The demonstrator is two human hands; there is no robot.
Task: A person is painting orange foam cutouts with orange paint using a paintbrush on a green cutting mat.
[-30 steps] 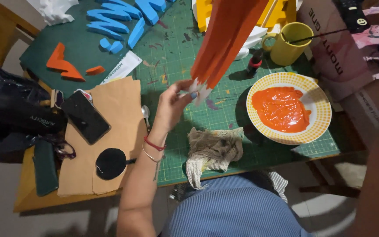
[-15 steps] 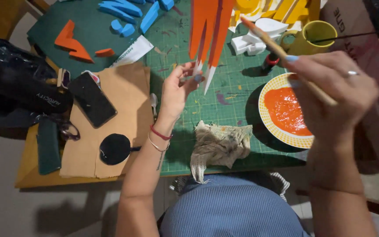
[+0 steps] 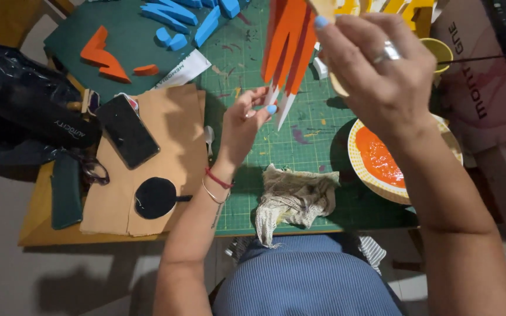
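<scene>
My left hand pinches the white lower tips of a tall orange cut-out with pointed prongs, holding it upright above the green cutting mat. Close to the camera, my right hand is raised with its fingers closed around a thin wooden brush handle, right beside the orange piece. The brush's tip is hidden. A yellow-rimmed plate of orange paint lies under my right forearm.
A crumpled rag lies at the mat's near edge. Blue foam shapes and orange foam pieces sit at the back. A black phone rests on brown cardboard; a black bag is left, a yellow cup and box right.
My right hand with the brush has come into view and risen up to the orange piece. My left hand keeps its hold on the tips.
</scene>
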